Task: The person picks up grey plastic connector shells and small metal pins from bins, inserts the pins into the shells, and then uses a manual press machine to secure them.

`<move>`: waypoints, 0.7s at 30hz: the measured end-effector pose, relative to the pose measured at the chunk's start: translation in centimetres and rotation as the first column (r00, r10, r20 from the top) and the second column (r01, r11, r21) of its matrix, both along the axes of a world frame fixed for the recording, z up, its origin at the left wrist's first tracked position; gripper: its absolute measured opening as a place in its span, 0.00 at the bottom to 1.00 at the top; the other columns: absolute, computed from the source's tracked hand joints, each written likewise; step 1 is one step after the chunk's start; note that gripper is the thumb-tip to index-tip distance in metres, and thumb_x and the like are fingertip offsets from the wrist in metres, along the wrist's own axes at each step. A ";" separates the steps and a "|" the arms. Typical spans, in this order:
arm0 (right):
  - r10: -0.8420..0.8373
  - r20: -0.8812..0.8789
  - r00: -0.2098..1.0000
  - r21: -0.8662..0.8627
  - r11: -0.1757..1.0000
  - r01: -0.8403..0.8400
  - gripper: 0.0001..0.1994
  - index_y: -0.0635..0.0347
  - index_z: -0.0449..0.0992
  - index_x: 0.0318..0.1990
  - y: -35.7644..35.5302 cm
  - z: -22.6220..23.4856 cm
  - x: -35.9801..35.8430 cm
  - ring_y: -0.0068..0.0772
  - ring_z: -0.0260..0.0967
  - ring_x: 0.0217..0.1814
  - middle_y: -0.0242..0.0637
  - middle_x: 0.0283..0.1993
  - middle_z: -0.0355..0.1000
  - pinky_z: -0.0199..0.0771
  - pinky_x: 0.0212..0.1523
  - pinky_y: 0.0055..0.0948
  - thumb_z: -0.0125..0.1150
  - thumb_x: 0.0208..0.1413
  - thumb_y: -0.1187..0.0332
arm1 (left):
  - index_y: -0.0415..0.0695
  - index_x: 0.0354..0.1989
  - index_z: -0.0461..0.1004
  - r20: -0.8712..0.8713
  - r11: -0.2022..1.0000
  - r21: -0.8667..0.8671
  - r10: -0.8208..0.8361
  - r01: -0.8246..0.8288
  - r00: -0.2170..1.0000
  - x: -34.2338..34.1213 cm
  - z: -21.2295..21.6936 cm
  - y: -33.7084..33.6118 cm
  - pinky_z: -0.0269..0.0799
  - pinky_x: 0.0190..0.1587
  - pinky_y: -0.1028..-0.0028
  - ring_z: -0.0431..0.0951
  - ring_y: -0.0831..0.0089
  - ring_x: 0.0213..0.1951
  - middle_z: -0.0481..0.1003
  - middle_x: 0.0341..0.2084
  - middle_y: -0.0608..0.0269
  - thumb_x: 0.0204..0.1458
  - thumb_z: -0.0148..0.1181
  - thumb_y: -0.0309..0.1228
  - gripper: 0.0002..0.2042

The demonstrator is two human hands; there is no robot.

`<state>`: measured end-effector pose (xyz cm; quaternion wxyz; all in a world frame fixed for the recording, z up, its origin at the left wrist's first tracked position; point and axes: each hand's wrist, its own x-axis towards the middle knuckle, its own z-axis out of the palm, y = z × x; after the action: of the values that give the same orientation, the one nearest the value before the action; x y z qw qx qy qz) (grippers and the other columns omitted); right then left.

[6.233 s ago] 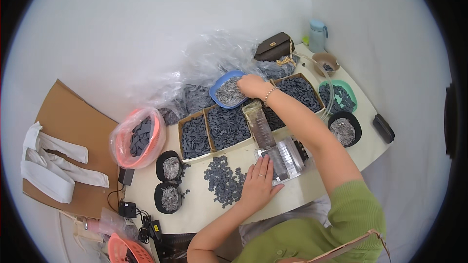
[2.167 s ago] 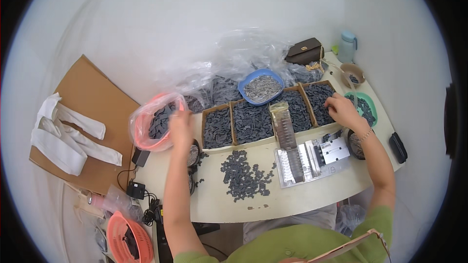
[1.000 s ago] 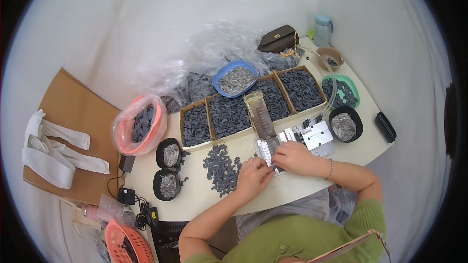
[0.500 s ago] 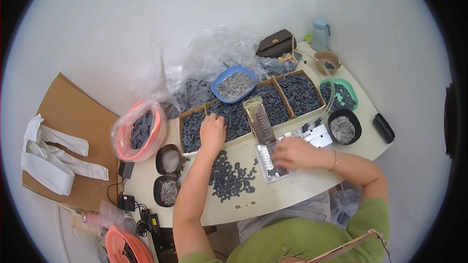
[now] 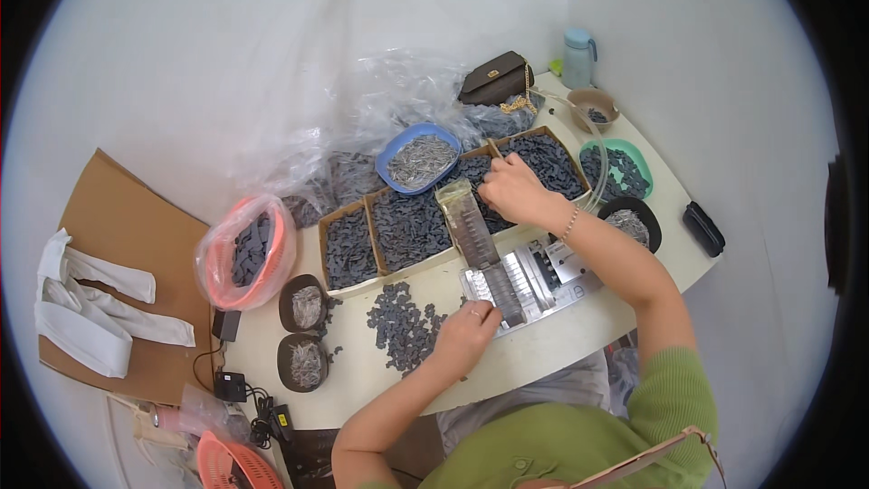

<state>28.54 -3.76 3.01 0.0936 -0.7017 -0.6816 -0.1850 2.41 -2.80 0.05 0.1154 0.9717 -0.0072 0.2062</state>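
The step in hand looks like picking or sorting small parts at the long box while the other hand minds the fixture. The right hand (image 5: 518, 188) is over the box (image 5: 412, 266), near its third and fourth sections from the left, with the blue tray (image 5: 384, 167) of metal pins off to its left. Its fingers are bent and close together; whether they pinch a part cannot be told. The left hand (image 5: 467, 337) has its curled fingertips at the near left edge of the metal fixture (image 5: 539, 279); whether they hold anything is too small to tell.

The fixture lies flat on the table near the person, just right of the loose dark pieces (image 5: 403, 326). Its long axis runs left to right, the right end angled away from the person. The clear strip (image 5: 468, 225) lies crosswise to that: its far end leans left over the box, and its near end points toward the fixture and slightly right.

From here, a move between box and fixture seems to call for lifting clear of the front wall and the strip, with a light touch for such small parts.
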 end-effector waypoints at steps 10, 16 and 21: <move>-0.017 0.162 0.987 -0.018 1.000 0.021 0.04 0.53 0.79 0.26 -1.0 -1.3 -1.0 0.30 0.67 0.39 0.30 0.29 0.74 0.62 0.43 0.30 0.57 0.44 0.70 | 0.34 0.43 0.73 0.056 0.935 0.351 0.038 -0.055 0.998 -1.1 0.3 -2.8 0.73 0.43 0.65 0.74 0.59 0.39 0.73 0.40 0.50 0.42 0.54 0.22 0.16; 0.028 -0.366 0.930 0.051 0.999 -0.010 0.04 0.58 0.76 0.32 -3.8 0.9 -2.9 0.39 0.69 0.39 0.36 0.34 0.72 0.68 0.42 0.36 0.58 0.48 0.71 | 0.37 0.39 0.74 -0.042 0.943 -0.168 0.285 -0.288 0.958 -3.1 0.6 3.2 0.70 0.42 0.63 0.73 0.56 0.37 0.72 0.34 0.51 0.45 0.57 0.22 0.11; 0.107 -0.798 0.594 -0.188 0.891 -0.413 0.07 0.60 0.76 0.32 -7.2 -0.3 -5.8 0.45 0.72 0.39 0.41 0.34 0.73 0.72 0.37 0.40 0.62 0.49 0.66 | 0.38 0.35 0.73 -0.073 0.934 -0.143 0.320 -0.328 0.945 -3.5 -0.8 6.5 0.69 0.38 0.63 0.72 0.54 0.34 0.71 0.28 0.54 0.44 0.60 0.20 0.09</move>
<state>22.72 -10.95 2.71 0.2732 -0.6079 -0.6936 0.2733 -1.09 3.72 -0.76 0.1541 0.9525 0.1715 0.1988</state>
